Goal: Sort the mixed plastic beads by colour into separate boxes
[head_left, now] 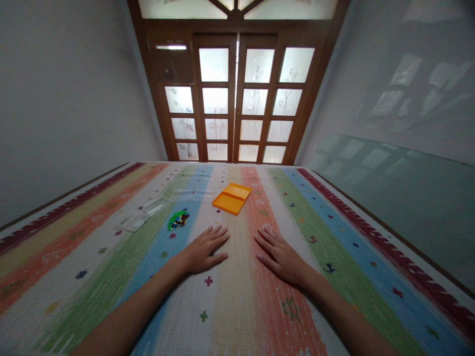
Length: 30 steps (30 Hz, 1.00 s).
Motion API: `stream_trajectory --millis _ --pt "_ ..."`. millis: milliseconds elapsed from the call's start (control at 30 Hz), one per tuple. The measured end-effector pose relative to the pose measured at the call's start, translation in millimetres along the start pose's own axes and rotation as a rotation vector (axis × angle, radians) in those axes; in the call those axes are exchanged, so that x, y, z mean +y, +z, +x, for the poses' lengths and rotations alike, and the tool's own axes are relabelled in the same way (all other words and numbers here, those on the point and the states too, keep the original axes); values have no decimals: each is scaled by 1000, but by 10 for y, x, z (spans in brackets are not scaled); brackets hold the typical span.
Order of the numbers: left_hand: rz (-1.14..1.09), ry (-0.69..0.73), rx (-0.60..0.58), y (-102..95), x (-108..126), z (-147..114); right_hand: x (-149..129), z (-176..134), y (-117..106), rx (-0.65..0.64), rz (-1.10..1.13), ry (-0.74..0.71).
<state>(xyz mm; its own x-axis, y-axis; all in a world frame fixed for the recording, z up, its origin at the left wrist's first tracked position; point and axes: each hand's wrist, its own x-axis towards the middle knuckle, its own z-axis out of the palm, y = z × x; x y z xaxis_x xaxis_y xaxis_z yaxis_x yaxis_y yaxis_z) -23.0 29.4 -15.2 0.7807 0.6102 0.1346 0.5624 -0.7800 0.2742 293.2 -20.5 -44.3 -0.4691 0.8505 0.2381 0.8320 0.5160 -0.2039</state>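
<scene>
My left hand [208,248] lies flat on the striped cloth, fingers spread and holding nothing. Across from it, my right hand [281,255] also rests palm down with its fingers apart. Beyond both hands, between them and a little nearer the left, is an orange plastic tray [232,199] with a ridge across it. A small heap of green, brown and dark pieces [178,219] sits up and to the left of my left hand; the pieces are too small to name. Neither hand touches the tray or the heap.
Clear plastic containers [156,204] stand at the far left, with another transparent box [191,192] behind the heap. The patterned striped tablecloth [237,296] covers the table. A wooden door with glass panes [256,101] stands past the far edge, with walls on both sides.
</scene>
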Motion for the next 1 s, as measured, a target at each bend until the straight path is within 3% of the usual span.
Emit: stream_trajectory --millis 1000 --pt "-2 -29 -25 -27 24 -1 6 -5 8 4 1 -11"
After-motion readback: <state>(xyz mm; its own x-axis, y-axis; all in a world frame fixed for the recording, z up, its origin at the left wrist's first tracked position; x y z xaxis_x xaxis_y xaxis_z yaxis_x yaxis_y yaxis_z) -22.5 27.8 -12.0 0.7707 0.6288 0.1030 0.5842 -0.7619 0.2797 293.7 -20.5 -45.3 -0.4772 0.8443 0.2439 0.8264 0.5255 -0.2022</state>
